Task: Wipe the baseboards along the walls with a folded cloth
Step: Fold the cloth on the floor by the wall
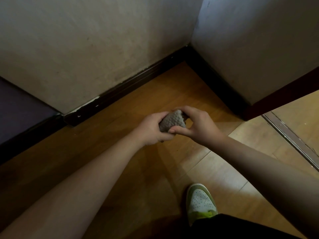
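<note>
While left hand [151, 130] grips folded cloth [172, 121], right hand [198, 124] pinches its edges.

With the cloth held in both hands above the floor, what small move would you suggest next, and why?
Probably lower the cloth to the baseboard ahead. Both the left hand and right hand grip it bunched, clear of the wall.
</note>
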{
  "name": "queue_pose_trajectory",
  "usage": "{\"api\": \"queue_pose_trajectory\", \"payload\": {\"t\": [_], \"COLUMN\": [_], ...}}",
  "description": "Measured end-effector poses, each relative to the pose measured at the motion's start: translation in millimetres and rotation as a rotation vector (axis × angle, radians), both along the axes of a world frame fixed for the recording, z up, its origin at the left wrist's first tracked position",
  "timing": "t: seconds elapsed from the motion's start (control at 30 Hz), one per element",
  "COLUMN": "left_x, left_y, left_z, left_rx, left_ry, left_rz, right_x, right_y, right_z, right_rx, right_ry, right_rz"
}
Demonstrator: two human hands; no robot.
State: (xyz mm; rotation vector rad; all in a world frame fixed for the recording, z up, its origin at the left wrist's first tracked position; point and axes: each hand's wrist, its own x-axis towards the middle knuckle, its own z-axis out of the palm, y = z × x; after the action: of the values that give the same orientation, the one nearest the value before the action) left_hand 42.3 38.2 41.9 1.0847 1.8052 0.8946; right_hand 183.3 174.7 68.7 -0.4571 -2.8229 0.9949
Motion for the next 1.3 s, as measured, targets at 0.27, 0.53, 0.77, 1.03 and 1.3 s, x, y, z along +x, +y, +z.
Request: {"api": "queue_pose_trajectory", "payload": {"t": [0.27,0.53,0.77,1.03,1.3], "left_x": [-2.8,0.9,-1.2,-3.5,36.5], "left_y": [-0.3,-4.1,1.4,-1.1,16.3], "left_z": [2.0,-3.7,-1.2,-6.5,4.5], "left_rx": [-0.027,-0.024,0.089,0.11,0.203], "left_ry": [-0.015,-0.296,-0.441,-0.419,-0.77], "left_rz": [0.013,0.226,0.317,0.445,0.688], "right_x": [-5.8,-1.2,6.8,0.6,2.1], "right_y": [5.1,8.7,16.4,0.7,-14.3], "right_z": [2.6,-3.5,-13.2,-9.4,-11.1], "right_rx": [0.143,-0.282,-0.951,-0.682,-0.015], "right_ry": [-0.006,-0.073,0.015,0.089,0.185], "right_rz": [-0.014,-0.283,-0.27,-0.424,-0.381]}}
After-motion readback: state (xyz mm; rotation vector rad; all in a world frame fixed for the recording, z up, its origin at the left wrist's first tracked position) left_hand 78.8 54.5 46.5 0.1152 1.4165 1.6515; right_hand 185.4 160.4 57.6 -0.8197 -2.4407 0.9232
